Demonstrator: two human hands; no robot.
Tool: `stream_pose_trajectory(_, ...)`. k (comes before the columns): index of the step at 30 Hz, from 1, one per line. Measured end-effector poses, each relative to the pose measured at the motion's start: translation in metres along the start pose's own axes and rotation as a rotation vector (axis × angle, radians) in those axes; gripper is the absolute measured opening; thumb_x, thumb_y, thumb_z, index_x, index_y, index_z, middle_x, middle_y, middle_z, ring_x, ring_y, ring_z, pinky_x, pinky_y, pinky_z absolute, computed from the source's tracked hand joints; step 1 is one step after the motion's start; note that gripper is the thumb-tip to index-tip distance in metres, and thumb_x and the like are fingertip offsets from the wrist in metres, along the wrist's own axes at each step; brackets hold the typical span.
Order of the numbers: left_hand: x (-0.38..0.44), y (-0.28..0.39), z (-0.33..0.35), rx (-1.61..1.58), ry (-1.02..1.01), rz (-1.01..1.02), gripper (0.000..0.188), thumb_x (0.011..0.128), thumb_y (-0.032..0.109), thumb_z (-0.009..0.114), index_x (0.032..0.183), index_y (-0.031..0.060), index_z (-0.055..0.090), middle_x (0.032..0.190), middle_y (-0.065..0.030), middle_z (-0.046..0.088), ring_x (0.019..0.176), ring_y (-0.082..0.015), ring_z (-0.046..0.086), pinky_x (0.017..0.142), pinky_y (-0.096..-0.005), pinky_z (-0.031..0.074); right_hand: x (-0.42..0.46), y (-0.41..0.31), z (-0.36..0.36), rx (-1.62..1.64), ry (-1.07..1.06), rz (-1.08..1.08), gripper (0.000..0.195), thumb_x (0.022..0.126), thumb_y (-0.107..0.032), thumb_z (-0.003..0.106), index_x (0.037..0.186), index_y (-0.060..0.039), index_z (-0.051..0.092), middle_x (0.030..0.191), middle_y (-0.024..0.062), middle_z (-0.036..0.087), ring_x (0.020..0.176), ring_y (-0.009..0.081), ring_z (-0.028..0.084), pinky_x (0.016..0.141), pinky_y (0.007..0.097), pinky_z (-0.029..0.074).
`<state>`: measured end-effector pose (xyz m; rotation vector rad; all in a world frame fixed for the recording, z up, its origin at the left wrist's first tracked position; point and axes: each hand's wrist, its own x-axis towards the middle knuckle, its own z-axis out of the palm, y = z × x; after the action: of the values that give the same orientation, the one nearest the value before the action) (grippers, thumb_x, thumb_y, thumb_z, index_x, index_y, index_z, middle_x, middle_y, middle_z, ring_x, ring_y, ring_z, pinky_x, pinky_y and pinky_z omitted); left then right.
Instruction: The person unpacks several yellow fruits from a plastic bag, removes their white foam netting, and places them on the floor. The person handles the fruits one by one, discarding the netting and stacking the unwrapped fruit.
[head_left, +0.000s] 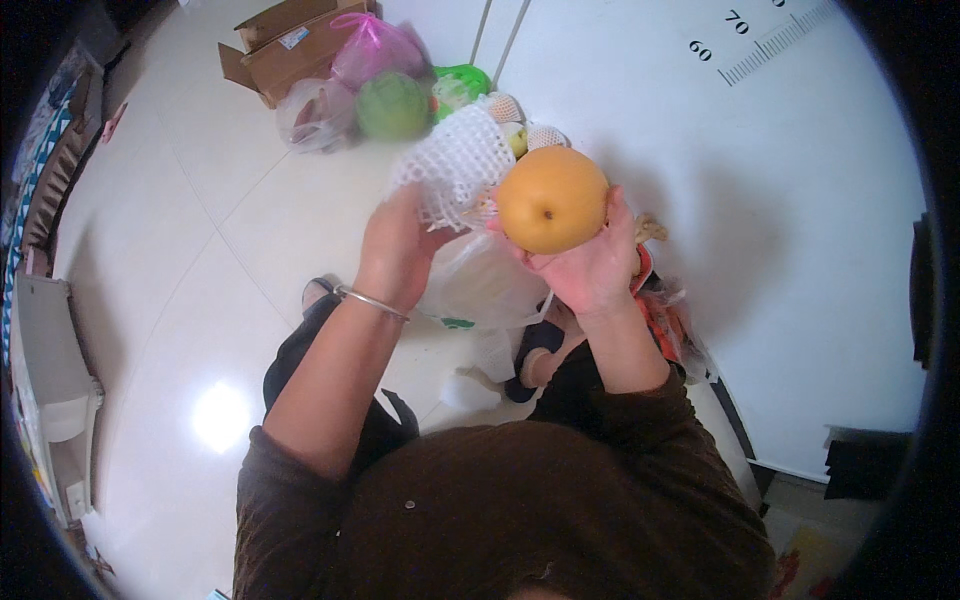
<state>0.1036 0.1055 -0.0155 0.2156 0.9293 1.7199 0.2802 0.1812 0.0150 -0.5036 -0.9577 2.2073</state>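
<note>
An orange-yellow round fruit (553, 200), likely an Asian pear, rests in my right hand (596, 266), its dimpled end facing up. My left hand (395, 244) grips a white foam fruit net (461, 161), which hangs off the fruit's left side; my fingers are partly hidden behind it. A metal bangle (371, 303) circles my left wrist. Below both hands is a translucent plastic bag (487, 281) with a green mark; its contents cannot be made out.
Against the wall lie net-wrapped fruits (546, 136), a green round melon or cabbage (393, 106), a green-bagged vegetable (461, 86), a pink bag (377, 54), a clear bag (316, 116) and an open cardboard box (289, 52). A red package (664, 322) sits right. White foam (470, 388) lies by my feet.
</note>
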Motion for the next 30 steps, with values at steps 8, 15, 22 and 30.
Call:
stream_pose_trajectory(8, -0.008, 0.007, 0.012, 0.091, 0.043, 0.057, 0.043, 0.099, 0.024, 0.04, 0.131, -0.005, 0.043, 0.128, -0.0143, 0.054, 0.116, -0.0265, 0.055, 0.099, -0.0449, 0.044, 0.004, -0.006, 0.004, 0.246, -0.066, 0.081, 0.073, 0.089, -0.065, 0.042, 0.135, -0.0081, 0.043, 0.125, 0.0213, 0.055, 0.101, 0.0376, 0.062, 0.069, 0.0416, 0.054)
stream_pose_trajectory(15, 0.009, -0.004, -0.005, 0.66, 0.006, 0.502, 0.04, 0.093, 0.017, 0.047, 0.128, -0.0026, 0.047, 0.121, -0.0192, 0.054, 0.115, -0.0296, 0.05, 0.101, -0.0341, 0.035, -0.001, 0.0, 0.008, -0.111, -0.208, 0.119, 0.089, 0.077, -0.059, 0.063, 0.139, -0.0008, 0.039, 0.145, 0.0277, 0.034, 0.124, 0.0337, 0.048, 0.106, 0.044, 0.038)
stream_pose_trajectory(22, 0.002, -0.003, -0.003, 0.705, -0.099, 0.513, 0.035, 0.092, 0.015, 0.048, 0.122, -0.0033, 0.052, 0.118, -0.0209, 0.055, 0.113, -0.0321, 0.051, 0.1, -0.0364, 0.036, -0.004, 0.014, 0.007, -0.588, -0.148, -0.084, 0.09, 0.067, -0.032, 0.074, 0.141, 0.0025, 0.035, 0.135, 0.0195, 0.045, 0.121, 0.0266, 0.051, 0.104, 0.0369, 0.038)
stream_pose_trajectory(30, -0.01, 0.005, 0.005, 0.694, -0.292, 0.163, 0.036, 0.097, 0.015, 0.049, 0.129, -0.0024, 0.05, 0.124, -0.0091, 0.058, 0.112, -0.0153, 0.054, 0.096, -0.0312, 0.043, 0.0, 0.003, 0.008, -1.284, 0.056, -0.673, 0.1, 0.064, -0.02, 0.077, 0.145, 0.001, 0.022, 0.128, 0.016, 0.045, 0.116, 0.0252, 0.051, 0.1, 0.0373, 0.041)
